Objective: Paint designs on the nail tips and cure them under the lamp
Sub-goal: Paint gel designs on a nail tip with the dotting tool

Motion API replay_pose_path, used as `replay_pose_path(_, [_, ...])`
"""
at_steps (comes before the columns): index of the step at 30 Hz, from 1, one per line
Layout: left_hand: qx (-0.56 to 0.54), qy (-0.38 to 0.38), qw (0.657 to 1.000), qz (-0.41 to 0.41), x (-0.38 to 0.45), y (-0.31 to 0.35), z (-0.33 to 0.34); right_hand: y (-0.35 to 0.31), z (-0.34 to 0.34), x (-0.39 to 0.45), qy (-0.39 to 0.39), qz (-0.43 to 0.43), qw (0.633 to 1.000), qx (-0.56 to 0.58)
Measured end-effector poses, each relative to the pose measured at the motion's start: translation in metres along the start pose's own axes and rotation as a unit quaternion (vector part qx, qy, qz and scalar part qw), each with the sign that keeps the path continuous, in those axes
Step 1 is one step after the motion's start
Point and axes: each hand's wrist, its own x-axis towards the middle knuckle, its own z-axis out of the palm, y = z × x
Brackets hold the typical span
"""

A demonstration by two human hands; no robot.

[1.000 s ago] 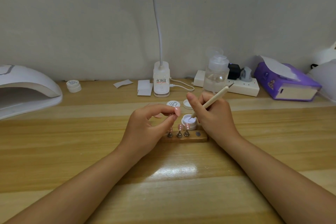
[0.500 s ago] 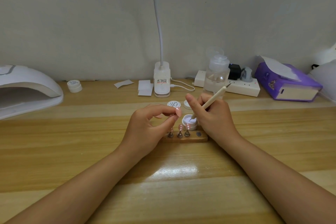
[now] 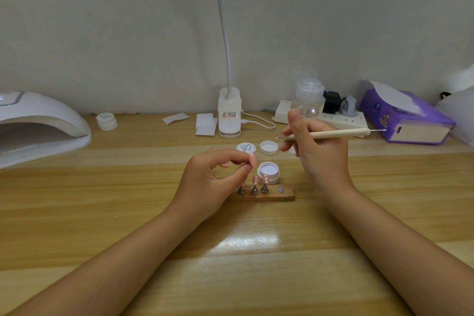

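A small wooden stand (image 3: 282, 197) at the table's middle carries three metal holders with pink nail tips (image 3: 255, 180). My left hand (image 3: 213, 182) hovers over its left end, thumb and forefinger pinching a nail tip above the leftmost holder. An open white pot of pale gel (image 3: 268, 173) stands just behind the stand. My right hand (image 3: 318, 151) is raised behind the pot and grips a cream dotting pen (image 3: 333, 134), which lies nearly level with its metal tip pointing right. The white curing lamp (image 3: 38, 126) sits at the far left.
Behind the pot lie its lid (image 3: 268, 147) and a labelled jar lid (image 3: 245, 148). Along the wall: another white jar (image 3: 107, 121), paper slips (image 3: 204, 123), a desk lamp base (image 3: 229, 115), a clear pump bottle (image 3: 307, 96), a power strip (image 3: 343, 117), a purple tissue box (image 3: 405, 118).
My right hand has lifted away from the gel pot and swung the pen from steeply tilted to nearly level. My left hand keeps its pinch at the stand.
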Motion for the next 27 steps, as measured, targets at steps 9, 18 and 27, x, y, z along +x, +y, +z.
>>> replay_pose_path(9, [-0.001,0.003,1.000,-0.003,0.000,0.003,0.001,-0.017,0.011,-0.003,-0.045,0.013,0.995,0.091])
replay_pose_path(18, [-0.038,0.002,0.998,0.052,-0.001,0.000,0.002,-0.017,0.020,-0.013,-0.084,0.045,0.990,0.107])
replay_pose_path(27, [-0.040,0.002,0.996,0.074,0.000,-0.003,0.003,-0.014,0.019,-0.013,-0.089,0.052,0.990,0.094])
